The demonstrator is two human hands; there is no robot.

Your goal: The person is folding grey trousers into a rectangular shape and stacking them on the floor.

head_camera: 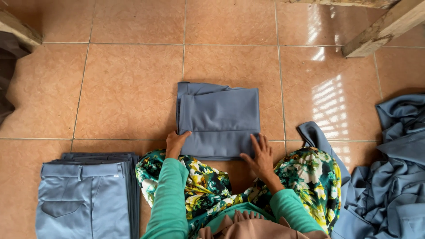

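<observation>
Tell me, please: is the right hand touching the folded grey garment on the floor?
Touching. The head view shows the right hand lying flat, fingers spread, on the near right corner of the folded grey garment, with no gap between them.

The person is wearing long green sleeves [170, 194], plain and close-fitting, each one ending at the wrist just behind the hand. Below the left hand [176, 142] and the right hand [261, 155], a floral garment [310, 175] is covering the legs, showing yellow and white blossoms on dark green and teal. Between the sleeves, a dusty pink cloth [248, 225] is hanging at the chest, gathered in soft folds.
</observation>
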